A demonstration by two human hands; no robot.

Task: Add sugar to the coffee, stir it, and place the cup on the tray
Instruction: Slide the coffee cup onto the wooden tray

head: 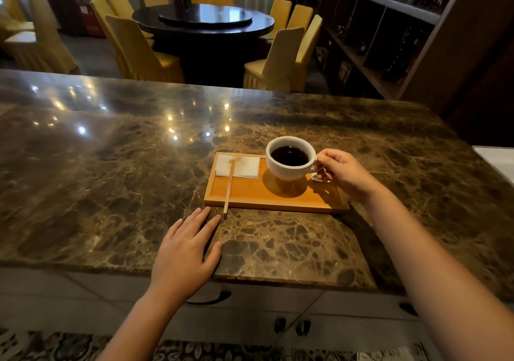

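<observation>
A white cup (289,170) of black coffee is over the right half of the wooden tray (250,193); whether its base touches the tray I cannot tell. My right hand (345,174) grips the cup's handle from the right. A white scrap, perhaps the sugar packet (317,177), shows under those fingers. A wooden stir stick (229,188) lies across a white napkin (244,167) at the tray's left end, its tip hanging over the front rim. My left hand (186,252) rests flat on the marble counter (111,166), fingers apart, just in front of the tray's left corner.
The counter's front edge runs under my left wrist. A white object (498,163) sits at the counter's right edge. Behind the counter stand a round dark table (203,21) with yellow chairs (139,49) and dark wooden shelves (389,27) on the right.
</observation>
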